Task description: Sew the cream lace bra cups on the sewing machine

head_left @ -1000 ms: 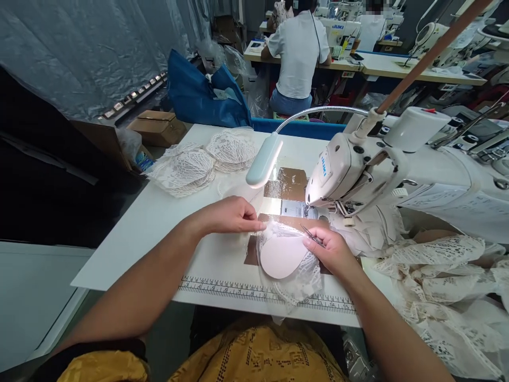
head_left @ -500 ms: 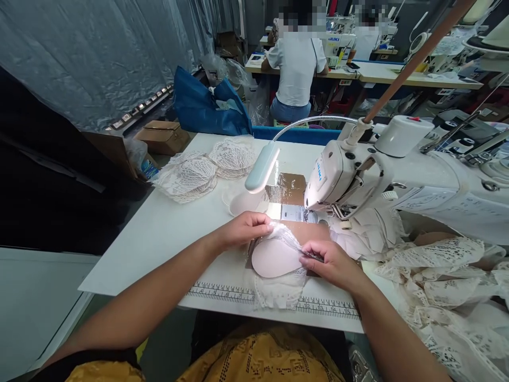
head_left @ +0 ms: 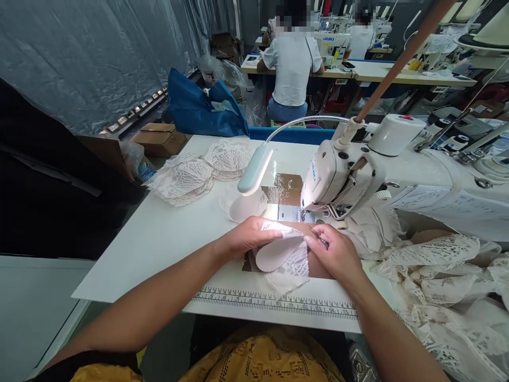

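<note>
White lace [head_left: 294, 263], its degree of finish unclear, was pinched by left hand [head_left: 247, 236] and right hand [head_left: 337, 249] before the sewing machine [head_left: 326, 172], with lace pieces [head_left: 182, 179] stacked near the table's [head_left: 147, 244] far-left corner.

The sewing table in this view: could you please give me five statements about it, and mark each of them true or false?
1. The left hand holds white lace fabric. True.
2. Two lace stacks lie to the right of the sewing machine. False: they lie to its left.
3. The right hand holds a small metal tool. True.
4. The lamp stands upright on the ruler strip. False: it hangs from a bent metal neck.
5. The ruler strip runs along the near edge of the table. True.
</note>
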A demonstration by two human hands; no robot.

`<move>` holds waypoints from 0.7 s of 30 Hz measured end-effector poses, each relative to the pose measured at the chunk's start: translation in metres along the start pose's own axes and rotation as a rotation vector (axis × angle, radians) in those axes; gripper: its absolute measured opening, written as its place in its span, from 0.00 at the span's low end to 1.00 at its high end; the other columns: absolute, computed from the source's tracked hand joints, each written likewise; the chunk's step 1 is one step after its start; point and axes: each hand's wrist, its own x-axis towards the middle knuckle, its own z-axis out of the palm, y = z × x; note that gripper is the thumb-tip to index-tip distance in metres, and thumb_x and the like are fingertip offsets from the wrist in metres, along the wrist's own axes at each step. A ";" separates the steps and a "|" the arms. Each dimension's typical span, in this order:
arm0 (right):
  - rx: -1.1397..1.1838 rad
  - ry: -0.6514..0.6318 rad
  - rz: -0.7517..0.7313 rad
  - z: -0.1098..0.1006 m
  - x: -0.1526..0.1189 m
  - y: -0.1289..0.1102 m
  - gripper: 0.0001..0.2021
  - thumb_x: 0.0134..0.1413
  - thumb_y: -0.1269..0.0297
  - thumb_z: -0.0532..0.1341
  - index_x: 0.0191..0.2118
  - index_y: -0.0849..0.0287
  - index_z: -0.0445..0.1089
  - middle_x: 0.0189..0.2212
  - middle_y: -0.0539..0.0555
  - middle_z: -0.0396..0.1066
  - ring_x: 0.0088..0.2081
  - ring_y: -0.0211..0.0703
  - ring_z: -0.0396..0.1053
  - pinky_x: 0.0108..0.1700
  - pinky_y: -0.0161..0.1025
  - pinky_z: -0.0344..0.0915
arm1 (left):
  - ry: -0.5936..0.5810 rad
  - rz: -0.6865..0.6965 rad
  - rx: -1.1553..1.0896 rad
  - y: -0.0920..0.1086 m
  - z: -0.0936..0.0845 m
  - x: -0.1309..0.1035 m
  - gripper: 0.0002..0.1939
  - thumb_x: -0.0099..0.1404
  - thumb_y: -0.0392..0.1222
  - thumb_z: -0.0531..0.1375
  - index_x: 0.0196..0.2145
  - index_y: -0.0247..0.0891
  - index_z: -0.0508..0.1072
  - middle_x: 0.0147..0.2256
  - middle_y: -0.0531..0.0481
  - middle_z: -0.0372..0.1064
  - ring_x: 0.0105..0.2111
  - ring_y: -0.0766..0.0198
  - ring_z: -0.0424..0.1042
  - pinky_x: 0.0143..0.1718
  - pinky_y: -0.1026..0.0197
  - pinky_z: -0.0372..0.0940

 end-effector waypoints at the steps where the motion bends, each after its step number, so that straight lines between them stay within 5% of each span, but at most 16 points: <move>1: -0.044 0.040 -0.003 0.000 0.000 0.002 0.14 0.56 0.49 0.56 0.31 0.54 0.67 0.22 0.48 0.69 0.26 0.42 0.66 0.27 0.35 0.57 | -0.024 -0.008 0.094 0.004 -0.005 -0.004 0.15 0.61 0.50 0.62 0.34 0.33 0.76 0.25 0.52 0.68 0.25 0.67 0.65 0.26 0.66 0.58; 5: -0.105 0.164 -0.169 0.001 -0.002 0.006 0.17 0.59 0.52 0.53 0.24 0.55 0.62 0.15 0.45 0.60 0.19 0.37 0.59 0.23 0.33 0.54 | 0.041 0.018 0.613 0.023 -0.028 -0.024 0.19 0.61 0.55 0.60 0.25 0.35 0.72 0.21 0.55 0.62 0.21 0.69 0.60 0.23 0.66 0.51; 9: -0.139 0.282 -0.499 0.012 -0.006 -0.006 0.12 0.61 0.61 0.53 0.27 0.57 0.65 0.23 0.50 0.70 0.24 0.37 0.64 0.25 0.32 0.57 | 0.413 0.139 0.896 0.035 -0.049 -0.026 0.18 0.63 0.56 0.56 0.34 0.37 0.76 0.28 0.51 0.70 0.29 0.62 0.67 0.29 0.63 0.58; 11: -0.185 0.201 -0.716 0.020 -0.010 -0.017 0.09 0.61 0.66 0.53 0.33 0.57 0.68 0.35 0.56 0.74 0.31 0.39 0.68 0.28 0.33 0.59 | 0.560 0.215 0.955 0.035 -0.058 -0.012 0.19 0.60 0.54 0.58 0.43 0.39 0.74 0.39 0.48 0.72 0.39 0.56 0.69 0.38 0.60 0.61; 13: -0.262 0.030 -0.866 0.026 -0.014 -0.028 0.09 0.59 0.70 0.53 0.40 0.56 0.69 0.43 0.57 0.73 0.34 0.40 0.68 0.29 0.33 0.58 | 0.580 0.223 0.972 0.032 -0.064 0.006 0.27 0.55 0.50 0.61 0.52 0.38 0.70 0.51 0.44 0.67 0.51 0.49 0.65 0.47 0.56 0.60; 15: -0.337 -0.163 -0.883 0.028 -0.017 -0.032 0.11 0.56 0.72 0.54 0.43 0.55 0.69 0.39 0.55 0.73 0.31 0.40 0.66 0.27 0.34 0.55 | 0.539 0.169 0.945 0.027 -0.066 0.022 0.30 0.51 0.47 0.63 0.52 0.36 0.69 0.52 0.41 0.66 0.52 0.46 0.63 0.47 0.55 0.60; 17: -0.364 -0.310 -0.786 0.021 -0.020 -0.029 0.08 0.54 0.71 0.55 0.39 0.55 0.69 0.31 0.53 0.71 0.28 0.40 0.64 0.26 0.35 0.52 | 0.480 0.117 0.897 0.023 -0.065 0.029 0.25 0.49 0.45 0.63 0.45 0.34 0.73 0.42 0.42 0.71 0.44 0.47 0.69 0.40 0.57 0.63; 21: -0.330 -0.376 -0.516 -0.006 -0.022 -0.008 0.05 0.52 0.67 0.58 0.26 0.56 0.66 0.25 0.52 0.69 0.28 0.41 0.63 0.27 0.36 0.52 | 0.330 0.091 0.768 0.015 -0.059 0.021 0.12 0.53 0.45 0.60 0.33 0.36 0.75 0.29 0.48 0.71 0.31 0.57 0.71 0.30 0.62 0.61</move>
